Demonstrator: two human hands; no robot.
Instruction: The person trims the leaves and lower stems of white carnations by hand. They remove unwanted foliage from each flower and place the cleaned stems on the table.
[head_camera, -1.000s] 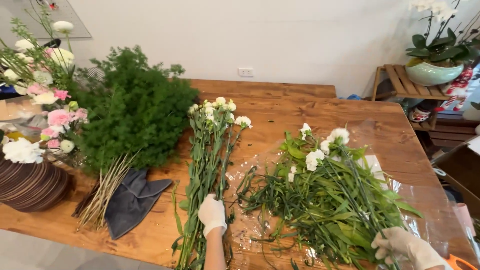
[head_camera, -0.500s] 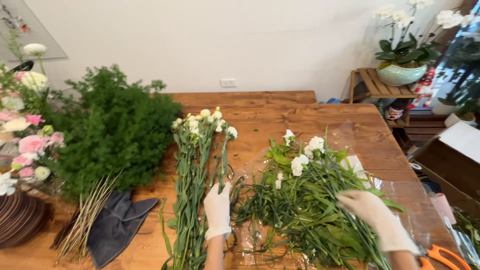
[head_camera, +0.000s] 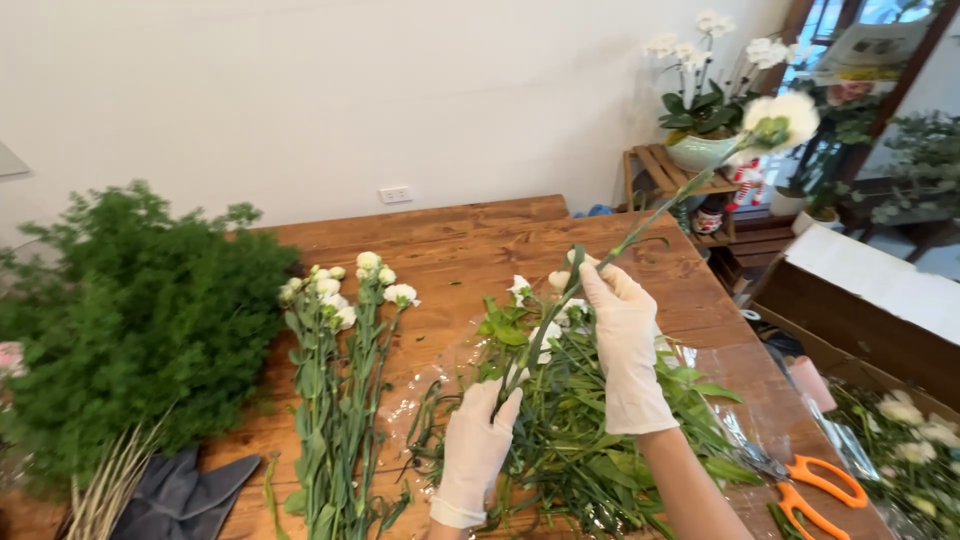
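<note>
Spanning most of the view, a wooden table (head_camera: 470, 250) is seen with a big bush of dark greenery (head_camera: 130, 320) at the left, a sorted row of white flowers (head_camera: 340, 380) beside it, and a loose heap of stems and leaves (head_camera: 590, 440) on clear wrap.

A single white carnation stem (head_camera: 650, 215) is held slanted above that heap, its bloom raised toward the upper right. It is pinched near its middle by the right hand (head_camera: 625, 345), fingers pressed together around it, and gripped lower down by the left hand (head_camera: 478, 445), fingers closed on the stalk (both hands are gloved in white).

The stem could probably be snapped or kinked if it is bent between the two grips, and the bloom could be bruised against the heap. Orange scissors (head_camera: 815, 485) lie close to the right elbow and could be knocked.

Half a second earlier both hands were low in the heap and no stem was lifted.
</note>
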